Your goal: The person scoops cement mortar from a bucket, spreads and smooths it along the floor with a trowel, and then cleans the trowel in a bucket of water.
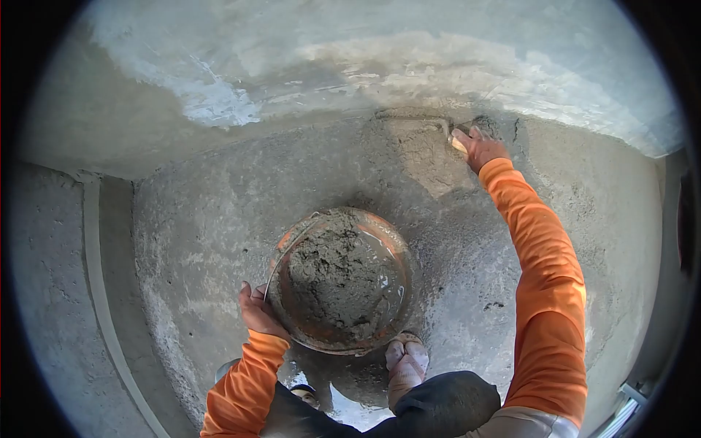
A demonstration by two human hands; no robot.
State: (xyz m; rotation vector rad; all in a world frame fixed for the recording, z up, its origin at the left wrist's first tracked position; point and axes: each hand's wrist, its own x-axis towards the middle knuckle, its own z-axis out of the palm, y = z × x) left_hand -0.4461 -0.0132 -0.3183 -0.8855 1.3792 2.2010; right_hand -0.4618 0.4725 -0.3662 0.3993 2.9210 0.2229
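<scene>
An orange bucket (pixel 400 252) holds wet grey mortar (pixel 332 274) and stands on the concrete floor in front of me. At its left rim is my left hand (pixel 260 312), its fingers closed beside the wire handle (pixel 272 281); they seem to grip the bucket's edge. Farther away on the right, my right hand (pixel 483 148) is wrapped round the wooden handle of a trowel (pixel 447 130). The trowel's blade lies low along the foot of the wall, against a patch of fresh mortar (pixel 431 157).
A curved-looking plastered wall (pixel 307 44) with pale patches runs across the back. At the left is a raised concrete edge (pixel 95 241). My foot (pixel 407 358) is just below the bucket. Metal strips (pixel 624 412) lie at the lower right.
</scene>
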